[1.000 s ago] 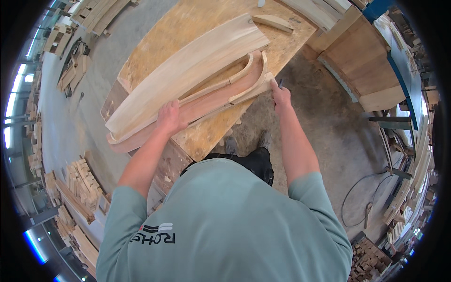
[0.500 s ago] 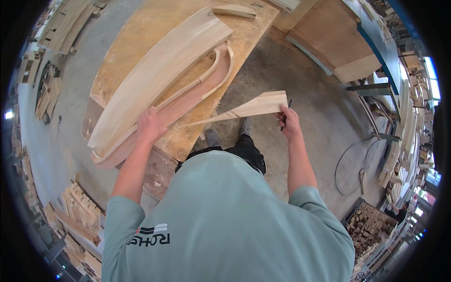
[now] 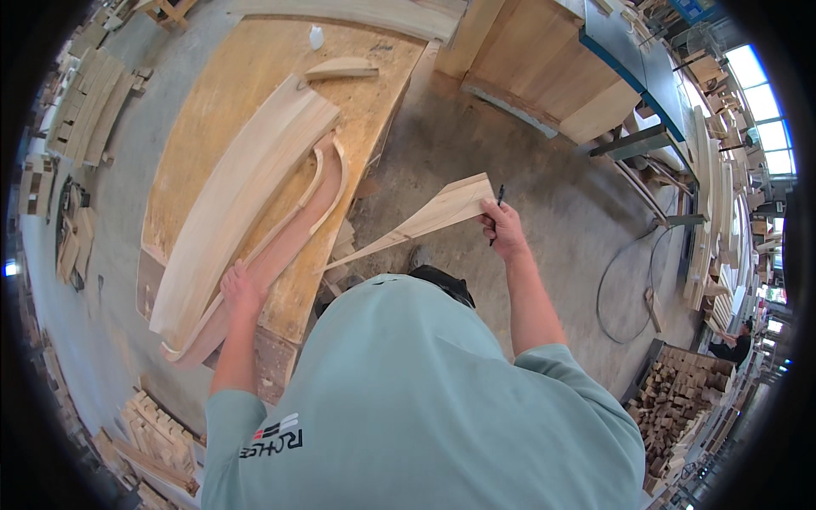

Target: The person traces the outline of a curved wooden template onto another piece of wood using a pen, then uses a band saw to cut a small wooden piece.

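My left hand [image 3: 244, 291] has its fingers curled over the raised edge of a long, reddish, S-curved wooden template [image 3: 280, 240] with pale strips along its rims. That template lies at a slant on the plywood workbench [image 3: 191, 119], its lower end reaching over the bench edge. Right beside it lies a wide pale wooden board [image 3: 234, 183] with a curved outline. My right hand [image 3: 503, 228] pinches the broad end of a tapered wooden offcut [image 3: 438, 209], and a dark pen [image 3: 500, 195] sticks up from the same hand. The offcut's thin tip points left, near the bench edge.
A short curved wood piece [image 3: 342, 68] and a small white bottle [image 3: 316, 37] are farther up the bench. A wooden cabinet with a blue top [image 3: 616, 59] stands right. A crate of wood blocks [image 3: 680, 408] sits lower right, near another person [image 3: 733, 344].
The whole view has shifted, bringing the bench's far end into sight. The offcut in my right hand is tilted so more of its face shows. My left hand keeps to the template.
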The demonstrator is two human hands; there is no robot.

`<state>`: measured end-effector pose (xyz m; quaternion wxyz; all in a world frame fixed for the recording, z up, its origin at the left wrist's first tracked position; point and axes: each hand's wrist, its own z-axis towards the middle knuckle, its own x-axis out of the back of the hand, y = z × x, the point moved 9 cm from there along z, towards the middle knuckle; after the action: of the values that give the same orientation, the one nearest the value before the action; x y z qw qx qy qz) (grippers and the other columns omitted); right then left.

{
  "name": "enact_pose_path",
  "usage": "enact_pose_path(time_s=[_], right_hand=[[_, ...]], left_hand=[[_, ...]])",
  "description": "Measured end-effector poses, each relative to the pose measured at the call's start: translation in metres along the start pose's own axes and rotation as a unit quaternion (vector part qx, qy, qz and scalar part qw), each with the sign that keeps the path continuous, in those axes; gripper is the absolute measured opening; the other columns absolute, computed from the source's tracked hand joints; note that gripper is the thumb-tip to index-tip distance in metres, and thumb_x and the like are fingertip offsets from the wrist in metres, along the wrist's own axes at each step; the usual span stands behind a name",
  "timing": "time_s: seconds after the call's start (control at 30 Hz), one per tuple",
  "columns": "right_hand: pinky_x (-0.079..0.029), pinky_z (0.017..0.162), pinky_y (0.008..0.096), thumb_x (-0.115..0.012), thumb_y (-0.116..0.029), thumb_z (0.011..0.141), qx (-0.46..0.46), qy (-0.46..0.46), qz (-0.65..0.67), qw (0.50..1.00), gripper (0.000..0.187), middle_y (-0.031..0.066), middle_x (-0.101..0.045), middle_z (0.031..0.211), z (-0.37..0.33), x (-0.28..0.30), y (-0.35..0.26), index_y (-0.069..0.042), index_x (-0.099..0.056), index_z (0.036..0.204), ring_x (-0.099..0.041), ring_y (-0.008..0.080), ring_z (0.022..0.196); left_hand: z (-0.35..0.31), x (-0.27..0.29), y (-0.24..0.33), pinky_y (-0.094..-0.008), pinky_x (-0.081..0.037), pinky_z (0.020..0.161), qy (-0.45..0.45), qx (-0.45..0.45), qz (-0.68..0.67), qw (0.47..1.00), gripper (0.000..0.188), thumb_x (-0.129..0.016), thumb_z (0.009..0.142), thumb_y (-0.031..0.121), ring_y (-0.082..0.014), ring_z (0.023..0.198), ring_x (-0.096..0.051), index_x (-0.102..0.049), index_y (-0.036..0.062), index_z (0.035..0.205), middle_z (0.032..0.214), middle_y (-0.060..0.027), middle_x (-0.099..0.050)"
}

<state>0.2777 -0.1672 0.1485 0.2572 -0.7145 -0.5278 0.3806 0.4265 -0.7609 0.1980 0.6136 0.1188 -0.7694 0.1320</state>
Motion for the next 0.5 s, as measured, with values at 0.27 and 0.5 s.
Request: enact_pose_path(time_s=[0.27,0.5], right_hand=[[-0.029,0.047,0.0187,-0.074,-0.027,0.093,-0.027,-0.095,-0.044,0.994,0.018,-0.0039,-0.066,0.086,0.053,-0.045,-0.035,-0.013,-0.065,0.099,-0.058,0.0026,0.070],[-0.024,0.045,0.0197,-0.071,-0.027,0.095,-0.089,-0.183,-0.069,0.977,0.016,-0.0062,-0.057,0.071,0.084,-0.137,-0.047,-0.013,-0.066,0.091,-0.042,0.0024,0.055]], left_hand=[[0.005,0.041,0.078,-0.0475,-0.034,0.117,0.038,0.007,-0.013,0.999,0.096,-0.084,0.074,0.029,-0.0405,0.139,-0.042,-0.037,-0.0035,0.150,0.147,-0.0235,-0.047],[0.003,0.074,0.235,-0.0488,-0.051,0.096,-0.167,-0.135,-0.241,0.947,0.062,-0.077,0.080,0.046,-0.0396,0.112,-0.064,-0.063,0.0111,0.130,0.119,-0.0203,-0.069]])
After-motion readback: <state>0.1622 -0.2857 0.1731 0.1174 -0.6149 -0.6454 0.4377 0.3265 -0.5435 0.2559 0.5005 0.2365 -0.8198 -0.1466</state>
